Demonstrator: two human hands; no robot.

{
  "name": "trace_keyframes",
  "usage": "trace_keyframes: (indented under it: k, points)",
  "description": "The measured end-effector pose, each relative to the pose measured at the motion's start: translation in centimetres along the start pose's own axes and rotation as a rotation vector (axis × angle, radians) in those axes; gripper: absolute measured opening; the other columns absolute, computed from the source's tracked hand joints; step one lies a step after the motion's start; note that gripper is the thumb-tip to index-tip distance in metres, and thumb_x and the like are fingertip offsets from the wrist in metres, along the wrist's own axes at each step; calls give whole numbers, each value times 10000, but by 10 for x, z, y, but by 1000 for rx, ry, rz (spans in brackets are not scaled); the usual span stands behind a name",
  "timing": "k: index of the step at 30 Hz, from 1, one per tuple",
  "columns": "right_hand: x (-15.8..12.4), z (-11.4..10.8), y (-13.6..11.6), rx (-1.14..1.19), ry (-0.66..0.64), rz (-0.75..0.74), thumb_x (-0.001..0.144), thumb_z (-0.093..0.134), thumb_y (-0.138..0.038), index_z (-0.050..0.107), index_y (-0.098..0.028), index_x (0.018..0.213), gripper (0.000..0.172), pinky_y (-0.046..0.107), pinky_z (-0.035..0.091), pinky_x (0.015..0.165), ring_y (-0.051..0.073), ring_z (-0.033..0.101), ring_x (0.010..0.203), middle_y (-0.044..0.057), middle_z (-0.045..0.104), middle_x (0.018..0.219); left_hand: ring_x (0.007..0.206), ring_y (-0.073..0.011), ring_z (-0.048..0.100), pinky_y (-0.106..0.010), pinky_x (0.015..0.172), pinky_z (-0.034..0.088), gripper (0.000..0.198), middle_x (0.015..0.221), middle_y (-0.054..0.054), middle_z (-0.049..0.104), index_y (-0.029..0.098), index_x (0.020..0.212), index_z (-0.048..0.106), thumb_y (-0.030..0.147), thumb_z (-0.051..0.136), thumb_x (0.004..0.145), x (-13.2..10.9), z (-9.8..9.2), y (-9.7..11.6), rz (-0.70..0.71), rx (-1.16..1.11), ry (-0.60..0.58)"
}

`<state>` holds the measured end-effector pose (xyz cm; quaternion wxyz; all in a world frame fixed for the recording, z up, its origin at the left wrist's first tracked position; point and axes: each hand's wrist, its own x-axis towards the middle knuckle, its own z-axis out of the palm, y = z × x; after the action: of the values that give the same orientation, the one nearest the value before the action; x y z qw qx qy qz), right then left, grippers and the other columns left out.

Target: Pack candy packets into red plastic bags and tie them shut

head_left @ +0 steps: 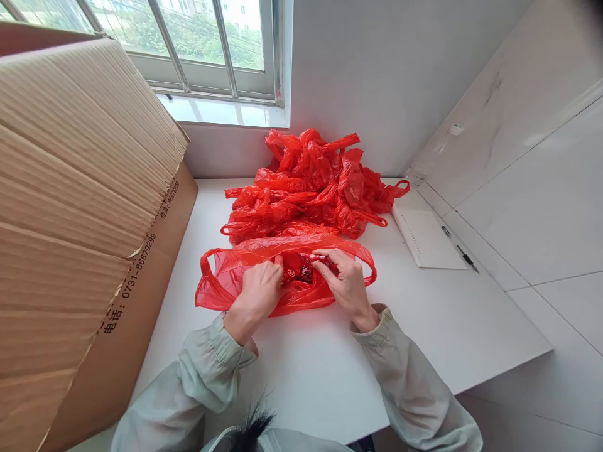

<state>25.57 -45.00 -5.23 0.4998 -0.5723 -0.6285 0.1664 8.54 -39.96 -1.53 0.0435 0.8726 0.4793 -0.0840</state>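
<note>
A red plastic carrier bag (292, 246) lies spread on the white table, its mouth open toward me and a handle loop at each side. Inside its mouth shows a dark red printed packet (305, 274) with white marks. My left hand (259, 290) reaches into the opening with curled fingers; their tips are hidden, so what they grip cannot be made out. From the other side, my right hand (347, 281) pinches the packet's upper right edge between thumb and fingers.
Behind the bag is a heap of crumpled red plastic bags (311, 182) against the wall. A large cardboard box (70, 188) stands at the left. On the right lie a white notepad (431, 242) and a black pen (464, 254) beside the tiled wall.
</note>
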Motion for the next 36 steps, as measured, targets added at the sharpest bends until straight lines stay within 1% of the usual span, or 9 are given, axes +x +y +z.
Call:
trace_keyframes:
  k: [5,9,15,18,20,22,25,29,36]
  points:
    - [-2,3,5,-92,-61,-72,960,512,-240,656,-229,1141,231,328,500,933,198,650,1002,63,690,1093,925,-301,633,-336,705,433,315,946,-150,673,97,1162,569,192,568,862,-8,-11,-13,43,-66,28]
    - [-4,3,5,-176,-57,-140,972,495,-260,660,-244,1160,251,319,517,919,198,656,990,66,682,1078,773,-261,590,-319,631,383,148,780,-51,618,184,951,584,294,584,853,-19,-35,-27,65,-201,87]
    - [-9,12,4,-330,-121,-264,962,482,-210,654,-207,1211,302,317,536,855,211,643,1013,104,668,1151,868,-242,570,-311,713,391,310,899,-27,634,228,1103,540,349,637,834,-21,-47,-32,22,-365,289]
    - [-8,12,3,-364,-264,-354,887,625,-330,707,-211,1087,247,390,528,855,270,601,1059,107,700,1084,877,-233,576,-303,712,402,330,947,-30,624,227,1102,529,345,657,821,-15,-43,-28,22,-420,311]
    - [-7,10,1,-280,-271,-365,836,679,-413,733,-223,949,228,412,507,880,285,579,1058,85,723,975,873,-229,584,-306,720,413,340,972,-34,616,225,1097,530,318,676,804,-12,-40,-23,32,-454,308]
    - [-4,6,-1,-144,-197,-262,883,608,-420,726,-228,846,228,390,494,870,253,590,972,56,720,880,908,-239,588,-318,742,424,367,1011,-42,613,223,1104,528,283,698,785,-9,-39,-18,47,-478,300]
    - [-1,1,-3,114,-88,52,957,455,-424,692,-227,875,319,335,494,767,191,603,797,19,683,801,977,-246,579,-332,791,433,399,1072,-43,613,225,1105,520,244,723,762,-7,-37,-9,109,-521,299]
    - [2,1,-1,604,-154,409,850,589,-511,621,-217,973,320,260,512,579,153,626,681,-4,662,819,959,-210,575,-308,803,439,394,1088,-31,603,221,1102,515,225,723,767,-8,-33,-1,199,-613,257]
    - [4,1,-1,811,-139,482,720,759,-424,609,-207,827,285,241,559,593,121,634,634,-30,674,748,806,-202,578,-293,682,428,500,928,-9,647,199,1123,545,449,741,737,0,-30,-10,208,-721,130]
